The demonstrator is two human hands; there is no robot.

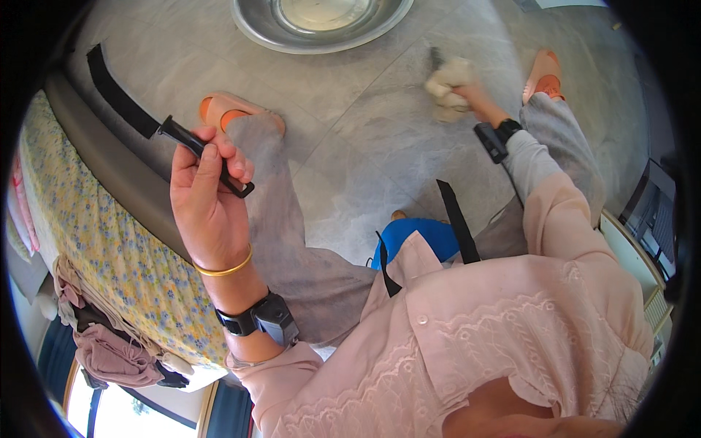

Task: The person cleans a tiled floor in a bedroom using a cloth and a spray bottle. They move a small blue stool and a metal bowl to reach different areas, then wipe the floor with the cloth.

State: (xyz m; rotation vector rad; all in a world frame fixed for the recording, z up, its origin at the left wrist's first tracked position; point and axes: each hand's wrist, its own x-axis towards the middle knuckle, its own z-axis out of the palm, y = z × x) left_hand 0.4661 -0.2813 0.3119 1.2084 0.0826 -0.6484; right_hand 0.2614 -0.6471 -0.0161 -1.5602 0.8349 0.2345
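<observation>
My left hand (212,191) is closed around the handle of a long, flat, gently curved black tool (120,98). Its wide end points up and away to the left, and a hook-like loop shows at the handle's near end. I cannot tell its exact kind. Far to the right, near the floor, my right hand (476,99) grips a bunched beige cloth (451,82), smeared by motion. A small dark grey part sticks out at the cloth's far side, too blurred to name.
A round metal basin (328,45) stands on the grey tiled floor (358,120) ahead. A bed with a flowered yellow cover (120,233) borders my left side. My feet wear pink slippers (217,109). Below me shows a blue seat (416,237), and dark straps hang near it.
</observation>
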